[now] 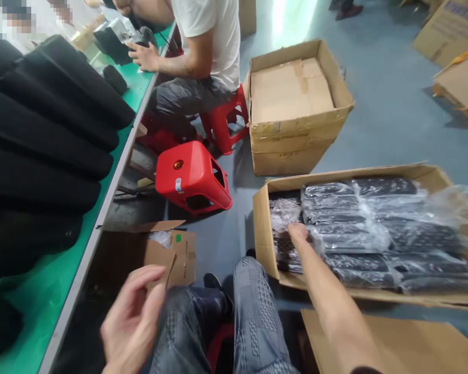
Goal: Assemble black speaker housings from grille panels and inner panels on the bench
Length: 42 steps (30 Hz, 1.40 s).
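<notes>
My right hand (297, 232) reaches down into a large cardboard box (263, 239) on the floor, full of black parts wrapped in clear plastic (374, 228). Its fingers curl onto the plastic-wrapped parts at the box's left end; whether they grip one is hidden. My left hand (132, 319) hovers above my lap with fingers loosely spread, holding nothing. My patterned trousers (253, 311) show below.
A green workbench (42, 296) on the left carries a row of long black padded pieces (42, 135). A co-worker in a white shirt (210, 36) sits on a red stool at the bench. Another red stool (193, 176), several cardboard boxes (296, 104) and flat cardboard (405, 343) lie around.
</notes>
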Motion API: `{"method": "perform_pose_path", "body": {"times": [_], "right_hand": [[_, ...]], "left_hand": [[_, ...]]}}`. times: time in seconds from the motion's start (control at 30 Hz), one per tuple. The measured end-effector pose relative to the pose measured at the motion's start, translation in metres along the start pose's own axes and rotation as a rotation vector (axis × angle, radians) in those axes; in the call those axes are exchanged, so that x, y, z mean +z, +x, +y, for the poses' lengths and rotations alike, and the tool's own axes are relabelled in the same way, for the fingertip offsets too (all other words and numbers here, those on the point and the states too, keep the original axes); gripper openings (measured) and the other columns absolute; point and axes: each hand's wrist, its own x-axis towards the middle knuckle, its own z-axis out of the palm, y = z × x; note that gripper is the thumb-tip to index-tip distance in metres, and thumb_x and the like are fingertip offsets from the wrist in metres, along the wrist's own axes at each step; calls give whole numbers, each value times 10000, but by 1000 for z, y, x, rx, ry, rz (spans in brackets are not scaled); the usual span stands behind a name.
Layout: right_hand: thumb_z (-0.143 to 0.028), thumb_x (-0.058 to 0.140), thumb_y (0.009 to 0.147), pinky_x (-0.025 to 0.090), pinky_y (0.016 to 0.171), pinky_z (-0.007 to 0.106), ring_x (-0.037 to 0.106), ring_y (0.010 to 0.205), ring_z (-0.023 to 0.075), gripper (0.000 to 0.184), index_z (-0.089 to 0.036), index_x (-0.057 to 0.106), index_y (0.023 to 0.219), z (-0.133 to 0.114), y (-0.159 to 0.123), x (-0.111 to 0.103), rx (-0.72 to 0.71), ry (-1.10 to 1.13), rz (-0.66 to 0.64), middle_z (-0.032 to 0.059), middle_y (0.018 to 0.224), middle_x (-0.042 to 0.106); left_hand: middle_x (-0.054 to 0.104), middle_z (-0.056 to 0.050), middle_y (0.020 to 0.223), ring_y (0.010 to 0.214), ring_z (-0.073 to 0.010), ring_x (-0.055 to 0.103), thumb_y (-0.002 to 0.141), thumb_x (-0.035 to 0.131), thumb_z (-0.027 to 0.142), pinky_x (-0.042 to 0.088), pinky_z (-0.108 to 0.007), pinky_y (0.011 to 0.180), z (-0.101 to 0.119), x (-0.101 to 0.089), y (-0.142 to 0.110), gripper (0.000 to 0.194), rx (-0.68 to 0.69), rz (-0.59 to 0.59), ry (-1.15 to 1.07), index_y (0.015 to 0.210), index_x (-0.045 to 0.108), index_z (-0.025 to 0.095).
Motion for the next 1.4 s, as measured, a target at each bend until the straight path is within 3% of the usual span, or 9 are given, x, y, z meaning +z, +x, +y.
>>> {"method": "perform_pose_path", "body": {"times": [0.23,0.33,0.47,0.57,0.7,0.83,1.0,1.23,1.4], "right_hand": [[-441,548,972,544,760,297,673,816,209,304,-221,739,885,32,-100,-52,-450,215,-347,21,870,721],[-431,637,919,538,743,303,674,843,208,239,-243,774,978,35,-110,-61,-754,209,-640,48,1048,735],[-297,553,961,498,816,335,654,896,226,267,-211,776,1079,26,-34,-42,-572,-194,-292,85,1009,712],[-177,668,851,442,910,389,609,1072,296,242,-180,778,1066,14,19,-7,-540,-279,-211,151,1138,695],[-185,591,917,404,916,424,577,1088,323,183,-193,772,946,16,29,25,-547,-324,-170,161,1068,707],[-219,532,959,385,926,423,540,1146,318,267,-224,737,1130,27,20,35,-579,-323,-108,149,1205,689],[-206,605,912,407,924,424,600,1033,303,152,-223,749,868,22,24,44,-638,-223,-68,130,991,733],[-277,400,1040,415,1123,476,675,1098,247,315,-228,711,1039,53,-28,1,-766,64,119,107,1113,746],[-266,503,1013,464,1108,507,703,1041,246,236,-268,738,994,54,-49,-13,-950,335,99,66,1011,765]], "left_hand": [[662,-163,1297,909,-215,721,657,889,420,608,-327,719,-21,216,3,814,-665,-662,-573,1376,548,252],[677,-43,806,621,-136,629,670,801,420,513,-238,557,-37,270,-18,468,-756,-601,-611,1028,638,167],[435,63,520,437,-83,397,751,640,469,325,-206,436,-67,255,-9,292,-682,-356,-466,702,530,204],[469,26,540,518,-103,405,809,594,496,327,-231,492,-79,219,11,365,-514,-424,-351,613,530,195],[399,14,502,521,-115,360,879,477,723,300,-273,532,-79,201,23,629,-516,-536,-194,517,422,212],[418,37,549,537,-109,362,816,645,639,285,-261,563,-72,226,22,523,-475,-553,-149,587,455,209],[632,-11,755,684,-161,529,824,686,437,401,-269,669,-61,256,24,229,-369,-512,-149,852,658,212],[719,-88,799,751,-226,629,872,563,749,458,-305,697,-49,303,43,569,-420,-643,-19,787,660,195],[763,-146,891,876,-304,724,992,508,528,511,-367,821,-27,341,56,412,20,-814,284,906,721,186]]}}
